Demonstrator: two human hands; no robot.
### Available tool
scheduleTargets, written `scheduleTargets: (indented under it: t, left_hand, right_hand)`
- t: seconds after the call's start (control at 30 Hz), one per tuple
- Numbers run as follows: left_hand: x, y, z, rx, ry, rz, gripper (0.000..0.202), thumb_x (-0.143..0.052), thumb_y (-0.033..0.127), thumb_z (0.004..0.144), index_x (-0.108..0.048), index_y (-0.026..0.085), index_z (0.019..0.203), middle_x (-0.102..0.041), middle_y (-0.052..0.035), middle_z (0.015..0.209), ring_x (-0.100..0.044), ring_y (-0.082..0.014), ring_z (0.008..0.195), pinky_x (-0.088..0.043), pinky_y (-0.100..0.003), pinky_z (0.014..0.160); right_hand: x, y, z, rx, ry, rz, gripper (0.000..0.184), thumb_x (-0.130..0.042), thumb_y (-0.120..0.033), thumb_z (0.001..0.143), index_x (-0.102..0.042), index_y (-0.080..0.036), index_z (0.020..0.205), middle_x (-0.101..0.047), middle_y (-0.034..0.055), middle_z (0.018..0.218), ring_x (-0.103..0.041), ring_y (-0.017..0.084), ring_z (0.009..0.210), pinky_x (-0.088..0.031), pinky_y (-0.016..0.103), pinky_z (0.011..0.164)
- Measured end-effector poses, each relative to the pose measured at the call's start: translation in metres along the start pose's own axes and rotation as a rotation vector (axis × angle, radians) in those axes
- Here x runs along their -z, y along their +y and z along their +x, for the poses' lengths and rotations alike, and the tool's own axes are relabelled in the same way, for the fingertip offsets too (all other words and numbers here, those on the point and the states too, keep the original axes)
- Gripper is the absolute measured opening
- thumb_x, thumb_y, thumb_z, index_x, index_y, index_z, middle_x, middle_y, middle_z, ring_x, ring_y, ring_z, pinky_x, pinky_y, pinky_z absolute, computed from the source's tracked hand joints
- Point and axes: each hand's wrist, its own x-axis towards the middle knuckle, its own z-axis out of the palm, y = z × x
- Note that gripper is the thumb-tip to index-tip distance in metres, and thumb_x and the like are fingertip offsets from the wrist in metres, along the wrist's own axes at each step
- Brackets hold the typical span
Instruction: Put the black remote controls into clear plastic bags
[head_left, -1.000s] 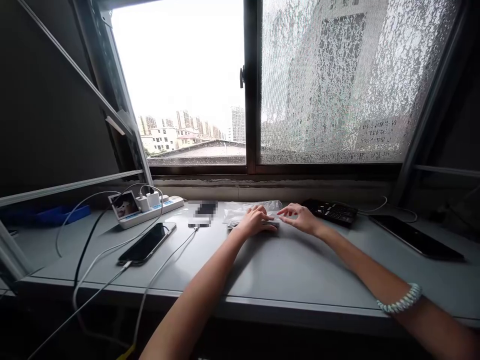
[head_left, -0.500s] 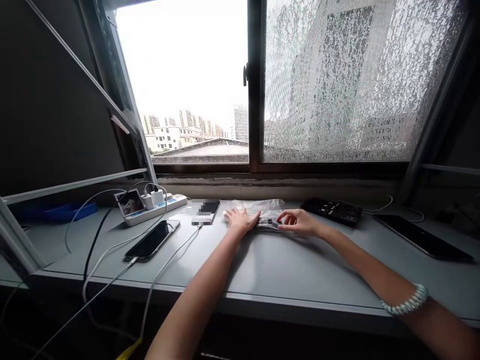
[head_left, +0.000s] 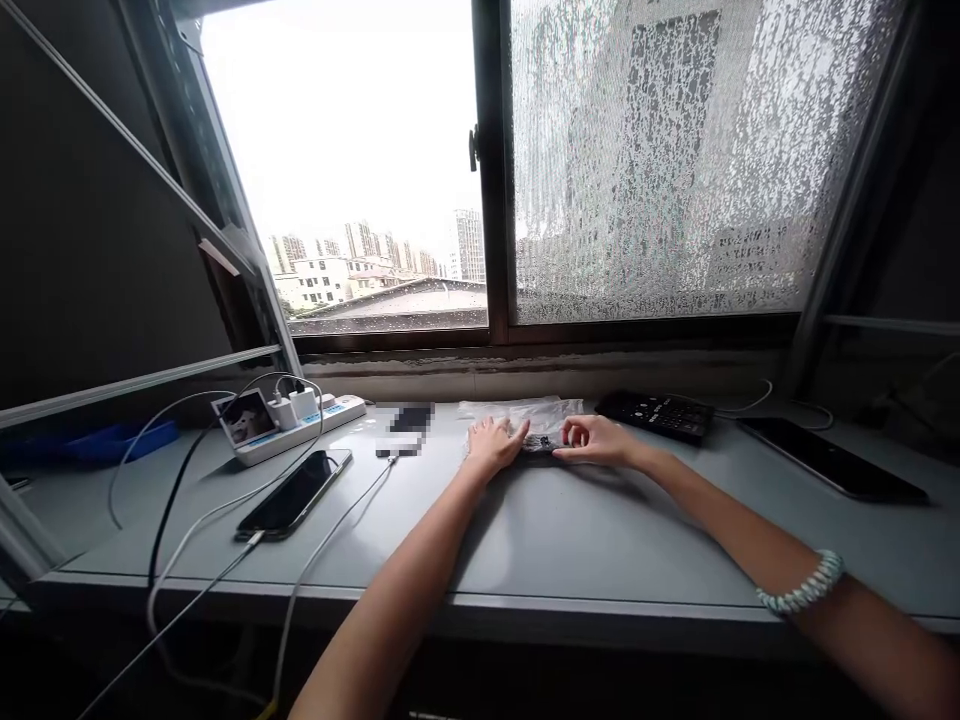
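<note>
At nine o'clock on the worktop (head_left: 525, 540) is a blue tray (head_left: 146, 440), dark inside. At twelve, the left hand's (head_left: 492, 445) loose fingers rest on a clear bag (head_left: 551, 411), something black (head_left: 545, 442) in or under it. At its four o'clock corner, the right hand's (head_left: 604, 442) fingers curl; pinching, I can't tell.

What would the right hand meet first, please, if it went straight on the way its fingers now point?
The right hand would probably meet the dark item just ahead of it first, then the left hand, though depth is hard to judge.
</note>
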Motion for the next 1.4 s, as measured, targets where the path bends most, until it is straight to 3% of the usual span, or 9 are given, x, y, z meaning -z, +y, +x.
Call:
scheduleTargets:
  t: [0.2,0.3,0.4,0.63,0.77,0.87,1.0,1.17,1.4]
  left_hand:
    - [-0.004,-0.004,0.004,-0.005,0.096,0.002,0.062,-0.012,0.055,0.087,-0.052,0.02,0.119,-0.052,-0.0132,0.121,-0.044,-0.028,0.115,-0.03,-0.043,0.096]
    - [-0.006,-0.009,0.005,0.075,0.146,-0.032,0.065,-0.017,0.061,0.084,-0.049,0.019,0.122,-0.045,-0.014,0.131,-0.033,-0.0313,0.125,-0.027,-0.045,0.098]
    - [-0.005,-0.015,0.005,0.158,0.106,-0.038,0.071,-0.022,0.065,0.08,-0.042,0.018,0.129,-0.035,-0.0156,0.139,-0.022,-0.036,0.131,-0.024,-0.048,0.099]
    - [0.001,-0.014,0.002,0.078,-0.014,0.041,0.061,-0.021,0.06,0.082,-0.056,0.021,0.115,-0.05,-0.0122,0.127,-0.044,-0.0316,0.118,-0.032,-0.043,0.095]
    - [0.004,-0.004,0.0,0.045,0.126,0.067,0.05,-0.032,0.049,0.084,-0.057,0.015,0.111,-0.049,-0.0163,0.125,-0.037,-0.0336,0.121,-0.029,-0.044,0.096]
    - [0.004,0.001,0.0,-0.109,0.235,0.012,0.046,-0.037,0.048,0.084,-0.054,0.017,0.113,-0.048,-0.0134,0.124,-0.041,-0.0294,0.118,-0.03,-0.041,0.097]
    - [0.003,0.003,-0.003,-0.435,0.054,-0.076,0.046,-0.032,0.056,0.085,-0.055,0.025,0.11,-0.053,-0.0046,0.114,-0.053,-0.0204,0.102,-0.035,-0.033,0.094]
    - [0.001,0.004,-0.007,-0.476,0.033,-0.084,0.069,-0.044,0.075,0.066,-0.055,0.023,0.109,-0.056,-0.0065,0.108,-0.051,-0.0247,0.103,-0.036,-0.036,0.092]
    - [0.001,0.007,-0.006,-0.523,0.096,-0.05,0.052,-0.046,0.068,0.071,-0.058,0.019,0.084,-0.058,-0.0045,0.088,-0.056,-0.0207,0.084,-0.042,-0.029,0.072]
  right_hand:
    - [-0.001,0.001,-0.002,-0.002,0.002,-0.023,0.033,-0.063,-0.053,0.062,-0.06,-0.022,0.072,-0.061,-0.0006,0.065,-0.051,0.013,0.057,-0.036,0.024,0.052]
    - [0.001,0.0,-0.003,-0.011,0.029,-0.086,0.035,-0.061,-0.056,0.065,-0.06,-0.022,0.074,-0.062,-0.0001,0.067,-0.052,0.013,0.059,-0.035,0.025,0.053]
    - [0.005,-0.002,-0.003,-0.046,0.12,-0.191,0.036,-0.056,-0.059,0.069,-0.06,-0.025,0.077,-0.063,-0.0005,0.071,-0.053,0.014,0.062,-0.034,0.025,0.054]
    - [0.004,0.001,0.0,-0.046,0.279,-0.308,0.021,-0.052,-0.043,0.076,-0.063,-0.027,0.083,-0.06,0.0005,0.085,-0.054,0.015,0.071,-0.035,0.025,0.056]
    - [0.004,0.009,0.002,-0.077,0.311,-0.377,0.017,-0.053,-0.035,0.075,-0.063,-0.026,0.085,-0.059,0.0021,0.091,-0.054,0.017,0.08,-0.038,0.027,0.064]
    - [0.011,0.019,0.003,-0.183,0.417,-0.521,0.022,-0.052,-0.024,0.075,-0.062,-0.024,0.095,-0.057,0.0068,0.099,-0.051,0.022,0.093,-0.037,0.033,0.077]
    - [0.02,0.035,0.001,-0.415,0.398,-0.662,0.037,-0.049,-0.018,0.076,-0.058,-0.019,0.112,-0.053,0.0146,0.11,-0.046,0.03,0.104,-0.034,0.041,0.083]
    - [0.022,0.044,-0.002,-0.506,0.243,-0.661,0.031,-0.05,-0.016,0.076,-0.065,-0.021,0.103,-0.056,0.0143,0.11,-0.047,0.031,0.106,-0.034,0.042,0.085]
    - [0.024,0.037,0.0,-0.486,0.289,-0.619,0.033,-0.05,-0.021,0.078,-0.061,-0.019,0.109,-0.055,0.0133,0.113,-0.048,0.028,0.107,-0.036,0.04,0.085]
